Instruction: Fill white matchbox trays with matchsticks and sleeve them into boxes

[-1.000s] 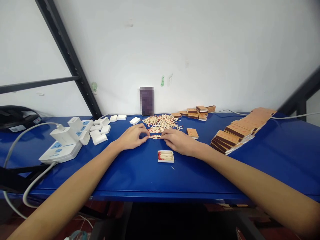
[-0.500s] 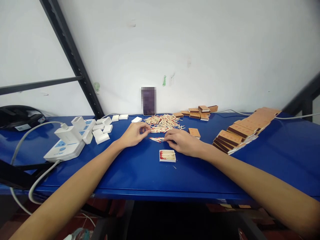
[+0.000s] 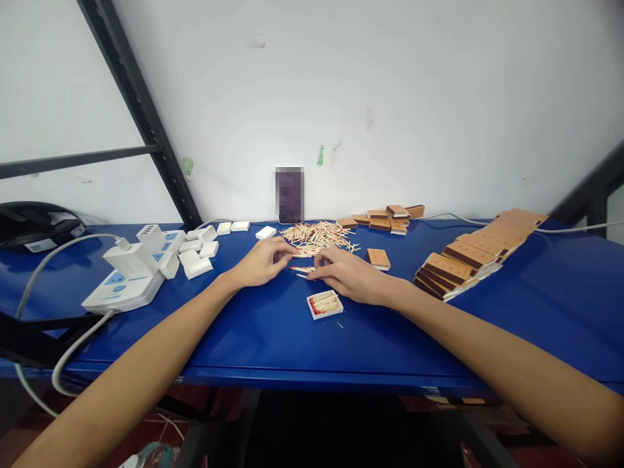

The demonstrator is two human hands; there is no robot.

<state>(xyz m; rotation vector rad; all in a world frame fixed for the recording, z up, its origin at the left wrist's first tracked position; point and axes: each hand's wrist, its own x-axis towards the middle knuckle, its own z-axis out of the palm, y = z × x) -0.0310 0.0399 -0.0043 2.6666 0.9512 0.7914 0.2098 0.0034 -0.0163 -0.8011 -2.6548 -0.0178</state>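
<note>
Both of my hands rest on a blue table (image 3: 273, 344) at a small cluster of red-tipped matches (image 3: 303, 268). My left hand (image 3: 263, 262) has its fingers curled and pinched at the left end of that cluster. My right hand (image 3: 348, 275) lies palm down with its fingertips pressed on the right end of the cluster. A white tray (image 3: 324, 304) filled with matches lies slightly tilted just in front of my right hand. A larger pile of loose matches (image 3: 319, 236) sits behind my hands.
Empty white trays (image 3: 199, 250) and a white power strip (image 3: 127, 278) with a cable sit at the left. Brown matchbox sleeves lie singly (image 3: 378, 258), in a heap (image 3: 390, 219) and in a long row (image 3: 475, 251) at the right. A dark card (image 3: 289, 195) leans on the wall.
My fingers have gathered the small cluster of matches closer together. The filled white tray has turned a little, its left end swinging nearer to me.
</note>
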